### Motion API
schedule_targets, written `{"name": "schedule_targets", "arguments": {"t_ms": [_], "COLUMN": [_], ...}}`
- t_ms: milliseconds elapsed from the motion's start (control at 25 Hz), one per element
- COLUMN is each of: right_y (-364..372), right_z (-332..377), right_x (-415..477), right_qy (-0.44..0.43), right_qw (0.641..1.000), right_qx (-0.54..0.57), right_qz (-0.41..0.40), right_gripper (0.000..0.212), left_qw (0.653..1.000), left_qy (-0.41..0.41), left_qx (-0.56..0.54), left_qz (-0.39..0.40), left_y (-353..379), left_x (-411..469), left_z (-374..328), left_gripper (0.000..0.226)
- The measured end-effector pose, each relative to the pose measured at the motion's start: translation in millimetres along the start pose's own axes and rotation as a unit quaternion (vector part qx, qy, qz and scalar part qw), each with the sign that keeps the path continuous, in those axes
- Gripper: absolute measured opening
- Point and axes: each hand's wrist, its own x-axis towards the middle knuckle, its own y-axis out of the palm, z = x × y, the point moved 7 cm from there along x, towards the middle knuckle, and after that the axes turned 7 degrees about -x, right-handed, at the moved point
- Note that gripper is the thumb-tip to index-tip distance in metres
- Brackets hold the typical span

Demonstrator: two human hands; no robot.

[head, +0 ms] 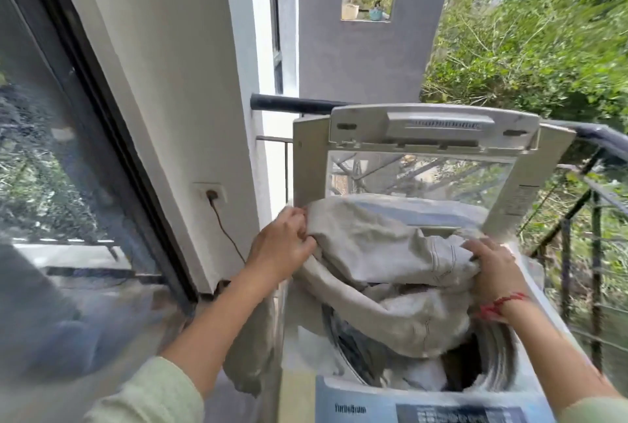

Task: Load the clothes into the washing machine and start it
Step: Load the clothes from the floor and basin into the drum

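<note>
Both hands grip beige garment (384, 252) over open washing machine (306, 348): left hand (282, 246) bunches one end, right hand (492, 269) clutches other. Lid (431, 130) upright.

Head cam looks fwd/down (close, wide-angle) at washing machine (407, 395).

Daylit balcony, with a dark-framed glass window (51, 157) at left and a white plastered wall (153, 66) carrying a white wall socket (212, 192) with a brown cord (226, 229) plugged in. Beyond, a grey concrete wall (367, 59), black metal railing (596, 286) and dense green foliage (543, 49).
</note>
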Motion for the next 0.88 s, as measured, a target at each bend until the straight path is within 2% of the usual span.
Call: {"name": "schedule_targets", "arguments": {"t_ms": [40,80,120,160,200,280,320,360,400,440,480,520,560,640,720,760,840,880], "right_y": [34,59,76,80,80,73,73,75,77,76,67,65,67,85,104,110,113,109], "right_z": [2,7,16,37,64,125,155,180,196,208,219,232,245,260,251,241,206,186], "right_x": [-6,-19,-31,-38,-40,-39,-42,-45,-46,-44,-39,-35,-32,-25,-13,-10,-16,-24], "right_qy": [-0.023,-0.046,-0.051,-0.058,-0.067,-0.092,-0.113,-0.128,-0.133,-0.128,-0.132,-0.163,-0.204,-0.239,-0.215,-0.202,-0.150,-0.109], "right_qw": [0.984,0.941,0.903,0.895,0.906,0.925,0.919,0.916,0.930,0.955,0.977,0.982,0.973,0.945,0.934,0.936,0.958,0.971], "right_qx": [-0.086,-0.158,-0.185,-0.161,-0.106,0.064,0.125,0.155,0.136,0.095,0.039,-0.019,-0.078,-0.192,-0.252,-0.256,-0.207,-0.156], "right_qz": [0.157,0.296,0.385,0.412,0.403,0.363,0.357,0.348,0.314,0.250,0.162,0.096,0.071,0.114,0.136,0.129,0.129,0.143], "right_gripper": [0.051,0.051,0.056,0.066,0.082,0.114,0.120,0.125,0.132,0.136,0.132,0.125,0.117,0.106,0.095,0.083,0.060,0.053], "left_qw": [0.997,0.986,0.970,0.956,0.950,0.959,0.964,0.966,0.963,0.949,0.924,0.897,0.880,0.879,0.893,0.897,0.907,0.914], "left_qy": [-0.014,-0.024,-0.036,-0.053,-0.067,-0.109,-0.133,-0.157,-0.179,-0.202,-0.220,-0.228,-0.225,-0.204,-0.196,-0.199,-0.188,-0.176], "left_qx": [0.018,0.019,-0.004,-0.040,-0.081,-0.152,-0.159,-0.134,-0.088,-0.036,0.004,0.021,0.017,-0.022,-0.091,-0.131,-0.181,-0.188], "left_qz": [0.076,0.163,0.238,0.287,0.292,0.214,0.169,0.155,0.180,0.240,0.314,0.379,0.418,0.430,0.394,0.371,0.330,0.315], "left_y": [25,50,68,78,76,59,49,42,41,44,51,59,68,88,107,114,124,128], "left_x": [-9,-21,-35,-47,-53,-56,-57,-60,-67,-76,-89,-102,-112,-121,-119,-116,-111,-109], "left_z": [8,17,24,33,40,70,94,120,145,167,187,197,203,205,204,202,197,195], "left_gripper": [0.020,0.024,0.028,0.029,0.026,0.006,0.009,0.022,0.034,0.052,0.074,0.096,0.111,0.123,0.107,0.088,0.044,0.029]}}
